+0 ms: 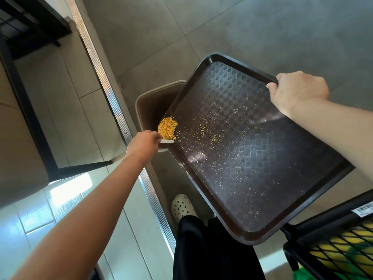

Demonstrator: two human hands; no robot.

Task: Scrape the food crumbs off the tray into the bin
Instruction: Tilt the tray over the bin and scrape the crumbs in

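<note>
Hands: right point(298, 91) grips tilted tray point(252, 158), left point(144, 145) holds scraper point(167, 141).

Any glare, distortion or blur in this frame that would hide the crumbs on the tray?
Head view: wide-angle bending curves the floor strip; window glare on the floor tiles and a soft sheen on the tray, yet the crumb pile beside the left hand stays sharp and bright.
</note>
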